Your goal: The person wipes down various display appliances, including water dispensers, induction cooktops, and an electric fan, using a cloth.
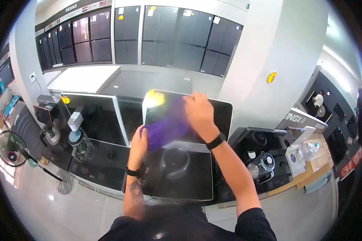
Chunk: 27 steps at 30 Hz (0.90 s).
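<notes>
A purple cloth (pixel 165 130), blurred by motion, stretches between my two hands. At its lower left end, my left hand (pixel 138 142) is closed on it. My right hand (pixel 199 111) grips the upper right end, higher and farther forward, with the fingers curled. Below the cloth lies a black glass panel (pixel 177 180) with a pale rim and a round shape on it. Behind the hands rises a dark upright panel (pixel 220 114) with a white frame and a yellow sticker (pixel 155 98). Part of that panel is hidden by the cloth and my right hand.
Glass jugs (pixel 82 146) and another dark panel (pixel 94 116) stand on the left. A glass kettle (pixel 265 161) sits on the right counter, beside a wooden board (pixel 319 154). A white pillar (pixel 269 60) rises right of centre. Dark refrigerators (pixel 161 36) line the back wall. A person (pixel 318 99) is far right.
</notes>
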Motion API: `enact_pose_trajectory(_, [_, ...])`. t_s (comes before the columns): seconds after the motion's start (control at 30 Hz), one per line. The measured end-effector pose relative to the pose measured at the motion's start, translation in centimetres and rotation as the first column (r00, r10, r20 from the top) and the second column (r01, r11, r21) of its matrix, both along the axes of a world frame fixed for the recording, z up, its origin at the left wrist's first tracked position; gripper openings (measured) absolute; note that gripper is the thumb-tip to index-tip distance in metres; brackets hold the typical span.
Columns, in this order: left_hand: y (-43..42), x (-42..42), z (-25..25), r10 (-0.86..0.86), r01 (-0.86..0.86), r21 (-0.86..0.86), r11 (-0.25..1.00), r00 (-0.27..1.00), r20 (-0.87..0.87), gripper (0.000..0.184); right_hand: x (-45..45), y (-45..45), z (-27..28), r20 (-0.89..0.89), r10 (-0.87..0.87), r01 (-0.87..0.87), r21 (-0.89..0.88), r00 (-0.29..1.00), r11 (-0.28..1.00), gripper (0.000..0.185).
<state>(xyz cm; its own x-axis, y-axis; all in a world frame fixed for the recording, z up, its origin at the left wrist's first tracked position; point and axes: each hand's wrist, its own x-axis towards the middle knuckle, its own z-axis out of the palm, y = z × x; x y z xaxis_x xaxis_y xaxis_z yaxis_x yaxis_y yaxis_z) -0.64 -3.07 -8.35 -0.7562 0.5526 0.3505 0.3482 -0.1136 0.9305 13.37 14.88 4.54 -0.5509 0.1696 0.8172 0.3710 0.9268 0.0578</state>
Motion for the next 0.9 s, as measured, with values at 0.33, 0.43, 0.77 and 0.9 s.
enact_pose_trajectory(0.33, [-0.1, 0.5, -0.3, 0.020, -0.020, 0.032, 0.999, 1.000, 0.004, 0.036, -2.0, -1.4, 0.3, 0.113, 0.044, -0.023, -0.183, 0.993, 0.983, 0.017])
enact_pose_trajectory(0.43, [-0.3, 0.7, 0.0, 0.026, -0.026, 0.034, 0.999, 0.999, -0.018, 0.037, -0.2, -0.4, -0.4, -0.056, 0.136, -0.136, 0.003, 0.989, 0.991, 0.018])
enact_pose_trajectory(0.77, [-0.2, 1.3, 0.4, 0.080, -0.079, 0.013, 0.997, 0.996, -0.046, 0.037, 0.3, -0.5, 0.0, -0.078, -0.053, 0.043, -0.135, 0.996, 0.990, 0.019])
enact_pose_trajectory(0.9, [-0.1, 1.3, 0.4, 0.076, -0.076, 0.014, 0.997, 0.997, -0.008, 0.037, -2.3, -0.6, 0.1, -0.093, -0.011, 0.008, -0.036, 0.996, 0.999, 0.019])
